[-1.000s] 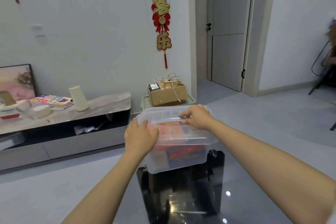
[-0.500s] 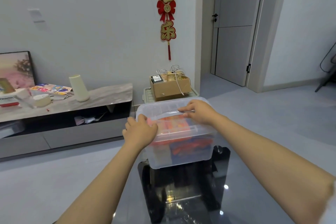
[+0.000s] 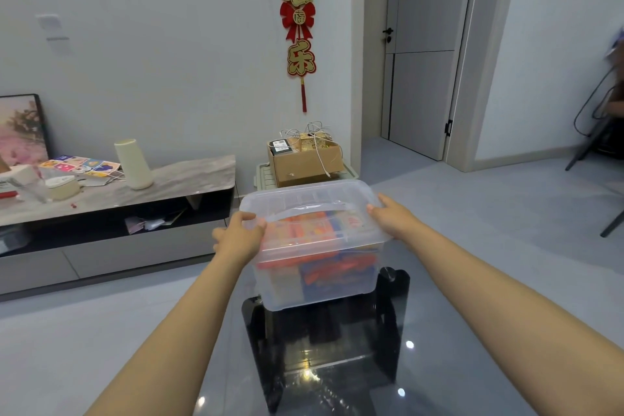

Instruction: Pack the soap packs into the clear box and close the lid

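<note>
The clear box (image 3: pixel 287 294) stands at the far end of a glossy glass table (image 3: pixel 337 365). Orange, red and blue soap packs (image 3: pixel 324 257) show through its walls. The translucent lid (image 3: pixel 304 199) with a moulded handle lies on top of the box. My left hand (image 3: pixel 241 236) grips the lid's left edge, thumb on top. My right hand (image 3: pixel 391 218) presses on the lid's right edge, fingers curled over the rim.
A low TV console (image 3: pixel 118 213) along the left wall carries a cream vase (image 3: pixel 133 164), cards and a framed picture. A cardboard box (image 3: pixel 305 159) sits on a tray behind the table. A closed door (image 3: pixel 422 51) is at the back right; a chair leg (image 3: pixel 611 226) at the right edge.
My right hand has slid from the lid's middle handle out to its right edge. My left hand has stayed on the left edge. The camera has tilted slightly.
</note>
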A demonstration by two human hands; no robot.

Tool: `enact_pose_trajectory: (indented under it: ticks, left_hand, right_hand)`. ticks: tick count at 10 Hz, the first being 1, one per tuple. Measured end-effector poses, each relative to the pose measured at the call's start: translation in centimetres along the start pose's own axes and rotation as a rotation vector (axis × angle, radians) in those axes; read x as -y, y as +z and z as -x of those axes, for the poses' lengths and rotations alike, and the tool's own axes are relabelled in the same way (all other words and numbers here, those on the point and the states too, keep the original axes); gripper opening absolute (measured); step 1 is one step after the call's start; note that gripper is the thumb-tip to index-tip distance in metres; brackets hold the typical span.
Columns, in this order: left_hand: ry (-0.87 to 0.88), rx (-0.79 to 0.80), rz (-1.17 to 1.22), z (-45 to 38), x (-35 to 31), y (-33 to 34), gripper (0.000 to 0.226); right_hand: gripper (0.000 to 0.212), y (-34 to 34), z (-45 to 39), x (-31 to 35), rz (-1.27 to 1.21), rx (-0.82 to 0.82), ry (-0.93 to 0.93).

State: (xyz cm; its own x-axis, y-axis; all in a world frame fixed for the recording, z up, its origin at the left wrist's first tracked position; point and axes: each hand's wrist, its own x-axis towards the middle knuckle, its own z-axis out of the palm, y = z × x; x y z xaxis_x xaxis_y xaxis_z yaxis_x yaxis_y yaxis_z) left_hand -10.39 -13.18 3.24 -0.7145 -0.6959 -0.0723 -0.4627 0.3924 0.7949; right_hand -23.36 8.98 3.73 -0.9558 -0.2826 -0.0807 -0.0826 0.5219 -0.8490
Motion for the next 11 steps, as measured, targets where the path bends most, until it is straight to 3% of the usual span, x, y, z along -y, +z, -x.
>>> enact_pose_trajectory:
  ticks: [1, 2, 3, 4, 5, 7, 8, 10, 11]
  left_hand:
    - [-0.025, 0.049, 0.062, 0.0, -0.1, -0.1, 0.056]
    - [-0.041, -0.027, 0.008, 0.2, -0.5, 0.1, 0.072]
    - [0.029, -0.155, -0.089, 0.9, -0.7, 0.3, 0.075]
    - [0.102, -0.205, -0.101, 1.2, -0.7, 0.3, 0.066]
    - [0.141, -0.228, -0.093, 1.6, -0.7, 0.2, 0.065]
    - [0.161, -0.184, -0.331, 1.0, -1.0, -0.1, 0.06]
    - [0.243, -0.188, -0.478, 0.1, -1.8, 0.7, 0.053]
    - [0.48, -0.175, -0.524, -2.9, -5.3, 3.2, 0.053]
    - [0.468, -0.131, -0.501, -3.4, -8.0, 2.3, 0.057]
  right_hand:
    - [0.051, 0.5, 0.2, -0.3, -0.159, -0.047, 0.133]
    - [0.068, 0.9, 0.2, -0.5, -0.095, -0.235, 0.087]
    - [0.047, 1.0, 0.3, -0.5, -0.065, -0.296, 0.038]
    - [0.035, 1.1, 0.5, -0.5, -0.087, -0.304, -0.002]
    - [0.036, 1.1, 1.0, -0.5, -0.101, -0.347, -0.048]
    - [0.038, 0.6, 1.0, -0.2, 0.096, -0.299, -0.064]
    - [0.044, 0.8, 0.5, 0.3, 0.325, -0.373, -0.162]
    - [0.043, 1.7, -2.0, 3.9, 0.426, -0.331, -0.435]
    - [0.041, 0.4, -2.1, 6.4, 0.413, -0.322, -0.431]
